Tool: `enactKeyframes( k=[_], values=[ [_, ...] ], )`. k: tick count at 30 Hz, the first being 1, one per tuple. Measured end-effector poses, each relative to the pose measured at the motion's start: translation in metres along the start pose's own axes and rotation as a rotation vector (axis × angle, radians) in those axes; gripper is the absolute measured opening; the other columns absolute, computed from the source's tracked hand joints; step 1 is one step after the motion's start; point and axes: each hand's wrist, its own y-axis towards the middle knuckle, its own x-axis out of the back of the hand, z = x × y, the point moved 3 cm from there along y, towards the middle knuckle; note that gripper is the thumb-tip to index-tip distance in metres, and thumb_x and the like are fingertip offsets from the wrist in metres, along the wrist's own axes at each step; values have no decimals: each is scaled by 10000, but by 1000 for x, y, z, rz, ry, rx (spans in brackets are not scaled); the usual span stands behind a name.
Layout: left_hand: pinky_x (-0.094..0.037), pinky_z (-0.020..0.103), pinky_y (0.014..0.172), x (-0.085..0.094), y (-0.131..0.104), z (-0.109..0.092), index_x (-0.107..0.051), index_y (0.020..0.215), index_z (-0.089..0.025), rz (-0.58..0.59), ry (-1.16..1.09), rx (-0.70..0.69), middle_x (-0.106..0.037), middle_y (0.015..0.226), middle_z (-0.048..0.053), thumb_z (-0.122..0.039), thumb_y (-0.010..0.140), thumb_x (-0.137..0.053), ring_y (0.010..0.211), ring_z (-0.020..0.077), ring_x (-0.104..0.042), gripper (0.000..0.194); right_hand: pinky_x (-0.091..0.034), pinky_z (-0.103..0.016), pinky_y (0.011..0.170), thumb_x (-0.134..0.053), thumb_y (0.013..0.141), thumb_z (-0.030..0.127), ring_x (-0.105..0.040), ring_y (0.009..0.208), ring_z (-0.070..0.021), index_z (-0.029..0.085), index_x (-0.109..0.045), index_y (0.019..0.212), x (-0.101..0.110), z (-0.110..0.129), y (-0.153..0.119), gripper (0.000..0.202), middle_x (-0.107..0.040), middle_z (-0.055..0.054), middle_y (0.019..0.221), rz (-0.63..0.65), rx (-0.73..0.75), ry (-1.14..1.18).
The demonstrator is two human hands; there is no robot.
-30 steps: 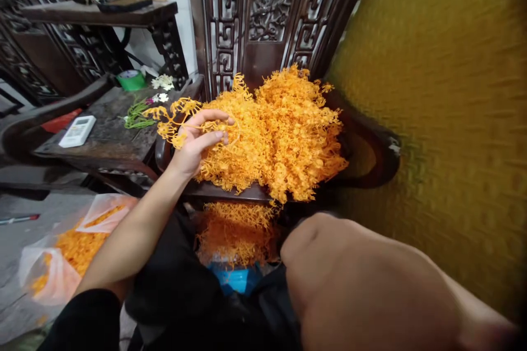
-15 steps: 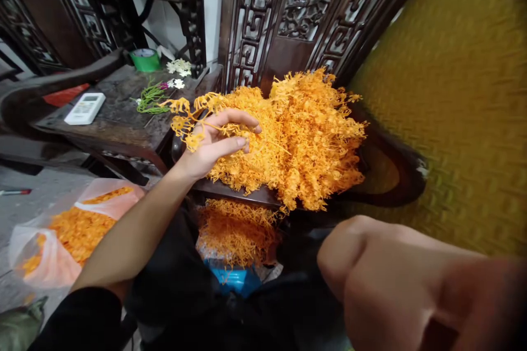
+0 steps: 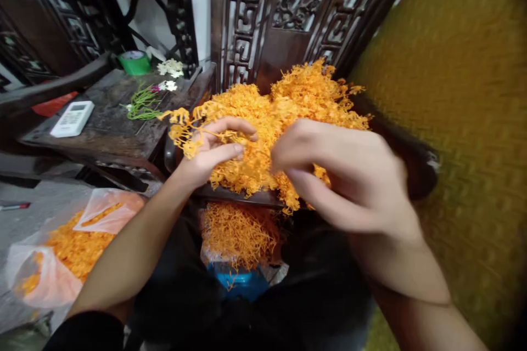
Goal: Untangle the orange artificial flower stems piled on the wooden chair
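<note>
My left hand (image 3: 209,148) is curled around an orange branching sprig (image 3: 181,126), whose tips stick out past the back of the hand to the left. Behind and below it lies a big heap of orange, frilly sprigs (image 3: 255,104) on a dark wooden seat (image 3: 247,196). Over the right part of the heap is my right hand (image 3: 341,175), blurred, its fingers bent towards the thumb; whatever is between the fingertips is too smeared to make out. More orange stems (image 3: 239,233) lie in a container below the seat edge, above something blue (image 3: 241,279).
On the wooden chair at left are a white remote (image 3: 73,119), green tape (image 3: 135,62), green stems (image 3: 143,103) and white flowers (image 3: 170,68). A plastic bag with orange pieces (image 3: 78,241) sits on the floor. A carved wooden backrest (image 3: 284,55) rises behind the heap.
My right hand has come from the lower right to over the heap, near my left hand. The left hand keeps its sprig. The view has shifted slightly.
</note>
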Motion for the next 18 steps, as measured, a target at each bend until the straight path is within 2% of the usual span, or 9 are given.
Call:
enactKeyframes(
  k=[3,5,8,10,12,14,16,18],
  values=[
    [-484,257,563,4,8,8,-742,984,-177,-65,11,82,-740,855,45,-266,793,-751,585,112,-591,211,-473,-340,730,-399,978,150,-616,841,-206,164,-680,1008,-27,-37,0,283,-661,-93,906,49,-210,-333],
    [-450,250,525,3,13,12,-724,987,-168,-60,5,123,-719,791,38,-275,824,-741,517,89,-537,196,-475,-382,808,-395,983,134,-614,995,-253,155,-657,1136,-40,-54,-4,303,-667,-133,1070,17,-256,-448],
    [-418,241,487,-5,15,15,-661,1003,-185,3,-13,144,-696,746,17,-302,845,-763,479,83,-513,221,-416,-504,1022,-375,1005,140,-485,1325,-317,188,-549,1342,-56,-65,-10,383,-556,-147,1426,-70,-143,-401],
    [-420,236,483,-12,14,16,-601,1018,-214,30,-24,128,-678,723,-9,-316,835,-796,482,89,-526,286,-318,-555,1132,-385,1020,172,-413,1416,-311,204,-489,1414,-64,-67,-13,409,-523,-123,1496,-73,-53,-320],
    [-436,234,487,-16,12,16,-559,1039,-236,30,-7,108,-663,709,-31,-335,808,-834,488,95,-540,372,-270,-542,1174,-397,1031,196,-486,1356,-276,193,-453,1464,-71,-69,-17,437,-608,-111,1412,-22,-35,-243],
    [-463,235,495,-17,11,18,-552,1075,-241,20,44,120,-686,758,-26,-359,757,-879,508,100,-568,471,-328,-476,1130,-386,1039,198,-598,1194,-238,185,-482,1464,-74,-75,-24,436,-702,-100,1261,41,-124,-208],
    [-512,249,541,-16,10,20,-573,1124,-230,27,113,188,-729,858,11,-380,696,-918,588,129,-644,570,-418,-394,986,-366,1048,217,-658,1028,-213,214,-557,1420,-74,-84,-31,418,-746,-81,1155,82,-290,-209],
    [-556,275,621,-13,10,23,-614,1141,-203,29,176,266,-750,912,47,-389,656,-938,695,170,-707,612,-440,-350,825,-354,1057,272,-677,909,-207,253,-621,1364,-72,-94,-39,407,-765,-61,1081,85,-439,-214]
  ],
)
